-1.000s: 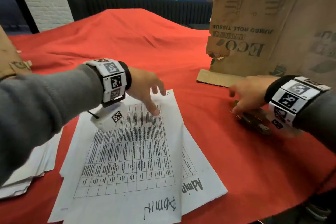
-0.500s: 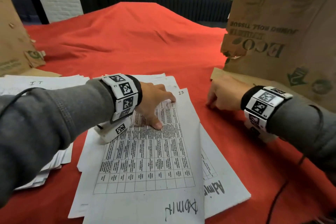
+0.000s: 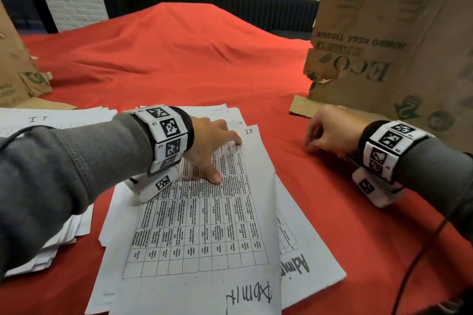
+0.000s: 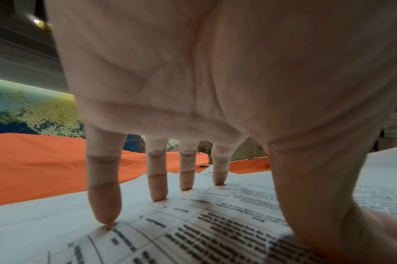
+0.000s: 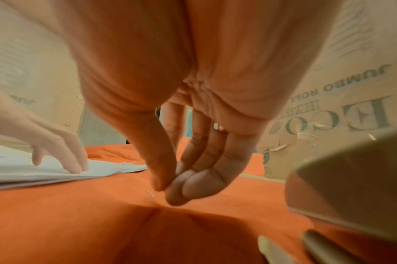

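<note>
A printed table sheet tops a slanted stack of papers marked "Admin" on the red cloth. My left hand presses on the sheet's far end with fingers spread and straight, the fingertips and thumb flat on the print. To the right of the stack my right hand rests on the cloth. Its thumb tip meets the fingertips in a pinch, and I see nothing between them. A thin staple lies on the cloth just left of the thumb.
A tall cardboard box stands at the right behind my right hand, and another cardboard piece at the left. A second paper stack marked "IT" lies at the left. A dark tool sits under my right wrist.
My right hand left the dark tool and moved left onto the cloth, fingers drawn into a pinch. My left hand came down and pressed flat on the top sheet.
</note>
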Demonstrator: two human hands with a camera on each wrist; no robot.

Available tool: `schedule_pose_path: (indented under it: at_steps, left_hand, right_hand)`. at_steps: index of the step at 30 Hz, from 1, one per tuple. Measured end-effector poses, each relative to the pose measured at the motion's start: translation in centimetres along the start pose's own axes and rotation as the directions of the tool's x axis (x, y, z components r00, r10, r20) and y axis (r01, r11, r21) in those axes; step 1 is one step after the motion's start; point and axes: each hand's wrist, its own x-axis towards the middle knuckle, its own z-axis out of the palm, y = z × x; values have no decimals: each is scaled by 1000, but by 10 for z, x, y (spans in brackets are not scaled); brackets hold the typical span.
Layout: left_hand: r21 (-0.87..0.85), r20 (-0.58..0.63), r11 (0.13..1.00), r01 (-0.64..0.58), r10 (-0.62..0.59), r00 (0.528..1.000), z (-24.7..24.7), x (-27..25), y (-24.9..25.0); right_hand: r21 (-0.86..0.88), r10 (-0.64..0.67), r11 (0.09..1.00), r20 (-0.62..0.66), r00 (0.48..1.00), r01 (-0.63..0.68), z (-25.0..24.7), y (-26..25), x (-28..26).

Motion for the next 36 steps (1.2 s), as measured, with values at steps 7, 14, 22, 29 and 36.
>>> schedule_pose_path:
  at_steps: [7, 14, 22, 29, 36]
  left_hand:
    - [9, 13, 1000, 14, -14, 1000, 0, -1, 3]
    - [27, 8, 999, 19, -19, 1000, 0, -1, 4]
    - [30, 11, 999, 24, -25, 1000, -1, -3, 5]
    - [8, 7, 1000, 27, -27, 1000, 0, -3, 4]
    - [-47, 15, 993, 112, -112, 994, 1, 1, -4]
  right_hand:
    - [-129, -63, 989, 50, 997, 69, -2, -22, 6]
    - [-283, -99, 954, 26, 995, 102, -3, -28, 3]
    - [-292, 0, 956, 56, 998, 16, 9, -36, 5]
    - [-135, -11, 991, -18, 1000, 8, -3, -22, -5]
    - [223, -111, 965, -113, 987, 134, -19, -13, -96]
